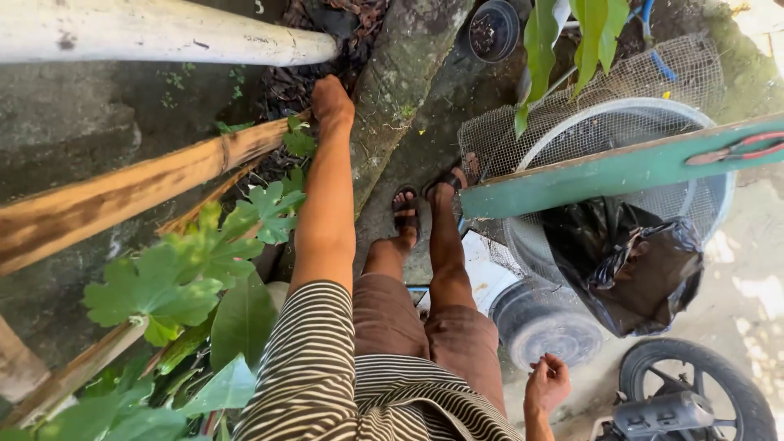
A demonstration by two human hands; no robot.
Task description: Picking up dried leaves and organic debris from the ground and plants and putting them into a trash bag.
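Bamboo-brown dried stalk [122, 192]: I am gripping its end with my left hand [331, 102], fingers closed round it, seemingly to steady it among the green leaves [163, 286]. Right hand [547, 382]: hanging loosely curled, holding nothing, beside a wire-mesh basket [621, 155]. Footing: I am standing on damp concrete ground [73, 122], outdoors.
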